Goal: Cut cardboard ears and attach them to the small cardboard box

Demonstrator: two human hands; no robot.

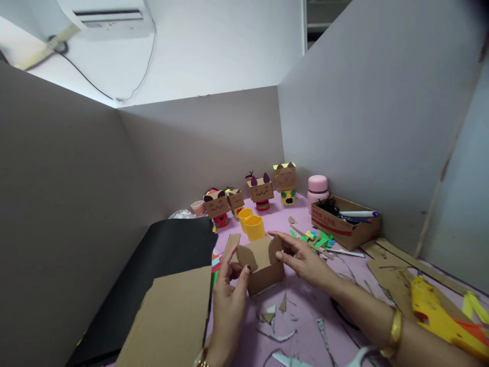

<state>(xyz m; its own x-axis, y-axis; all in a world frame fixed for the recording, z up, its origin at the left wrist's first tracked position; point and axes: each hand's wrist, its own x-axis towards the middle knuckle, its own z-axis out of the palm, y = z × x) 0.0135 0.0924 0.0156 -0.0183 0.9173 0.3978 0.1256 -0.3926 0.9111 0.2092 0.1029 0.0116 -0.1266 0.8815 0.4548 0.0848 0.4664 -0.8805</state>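
Your left hand [229, 293] pinches the near corner of the small open brown cardboard box [263, 266] on the pink table [305, 326]; your right hand [301, 257] pinches its right flap. Steady the corner while folding squarely.

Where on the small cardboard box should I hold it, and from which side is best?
Hold the small cardboard box by its two side walls, coming in from left and right as the left hand and right hand do. Its top flaps stand open, so avoid pinching them.
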